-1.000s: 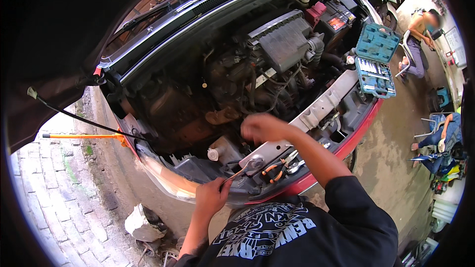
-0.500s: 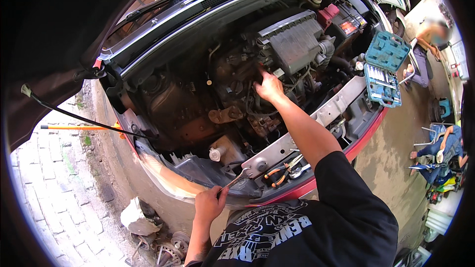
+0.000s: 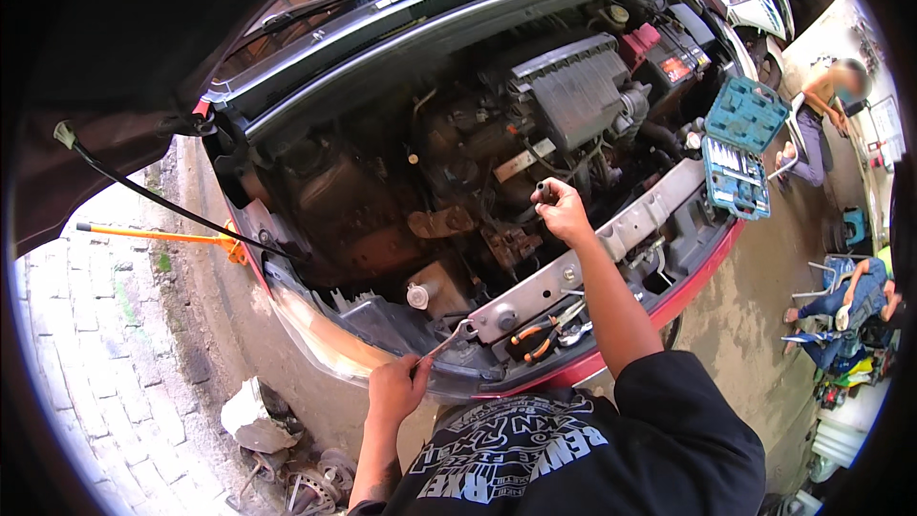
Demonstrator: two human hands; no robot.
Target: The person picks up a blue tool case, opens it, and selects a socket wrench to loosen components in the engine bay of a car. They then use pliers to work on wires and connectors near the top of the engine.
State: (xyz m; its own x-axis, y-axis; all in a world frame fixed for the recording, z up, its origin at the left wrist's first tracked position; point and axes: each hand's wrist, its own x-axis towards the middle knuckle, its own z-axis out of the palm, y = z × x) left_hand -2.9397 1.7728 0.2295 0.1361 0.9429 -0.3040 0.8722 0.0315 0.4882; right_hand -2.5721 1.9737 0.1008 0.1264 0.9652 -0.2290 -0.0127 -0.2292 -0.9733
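My left hand (image 3: 394, 388) is closed around a metal wrench (image 3: 447, 342), whose open head reaches over the front edge of the engine bay. Above the bay, my right hand (image 3: 565, 214) pinches a short dark tube-shaped piece (image 3: 545, 193) with a round end; its exact kind cannot be made out. Behind that hand lies the engine with its grey ribbed air filter box (image 3: 571, 100). Just left of the fingers a pale metallic strip (image 3: 523, 161) shows on the engine. Pliers with orange handles (image 3: 535, 336) lie on the front ledge between my forearms.
An open teal socket case (image 3: 737, 177) rests on the bay's right front corner, near the battery (image 3: 673, 57). A black prop rod (image 3: 172, 201) stands at left, above an orange bar (image 3: 153, 233). Brake parts lie on the ground at lower left. Two people sit at far right.
My right hand has drawn back from the engine, toward me and to the right, and the dark tube-shaped piece now shows in its fingers. My left hand keeps the wrench, nearly still.
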